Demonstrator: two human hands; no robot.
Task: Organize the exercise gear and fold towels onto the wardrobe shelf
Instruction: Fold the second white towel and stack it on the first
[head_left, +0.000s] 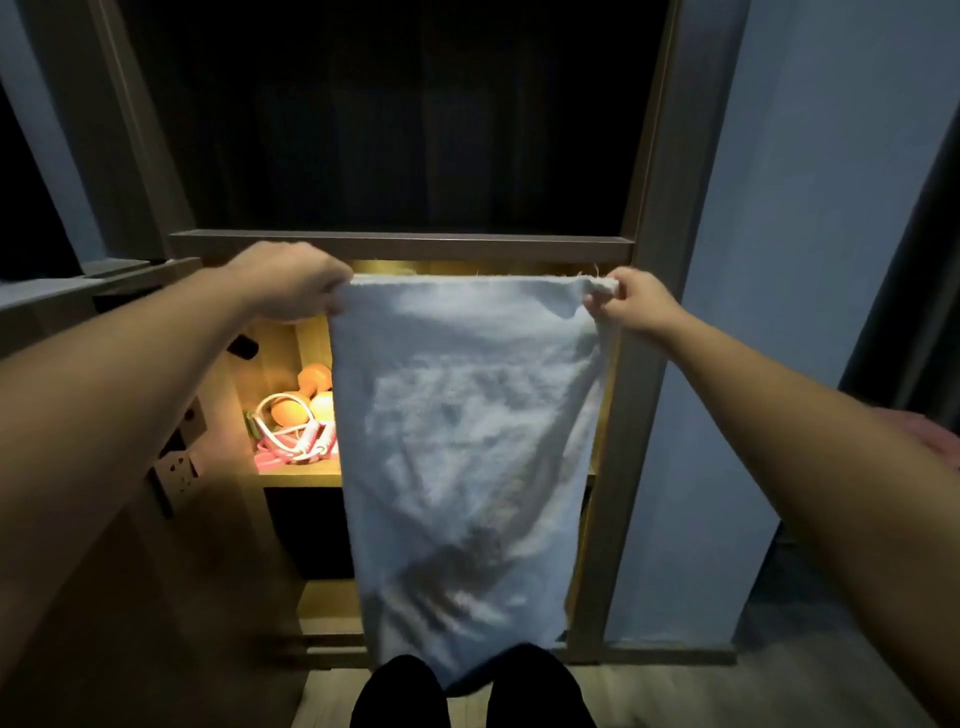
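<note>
Between the two hands, the towel (467, 441) hung full length, unfolded, in front of the lit wardrobe shelf (296, 477), not on it. Left hand (291, 283) pinched the top-left corner, right hand (631, 304) the top-right. Fingers (597, 302) on both were curled tight round the hem, top edge pulled near straight. Bottom edge hung down by the person's legs (400, 691), close to the floor (675, 696) (contact unclear, too dark). Behind the towel, left side of the shelf: orange dumbbell (313, 378) and pink-and-white jump rope (296, 439), bunched together. Rest of the shelf was hidden by the cloth.

Risks, my read: first fold wasn't made yet, so a slack grip at either corner would drop that side and skew the fold. Low hem could drag on the floor. Free shelf space couldn't be judged, so a folded towel pushed in blind could snag the rope or shove the dumbbell.
</note>
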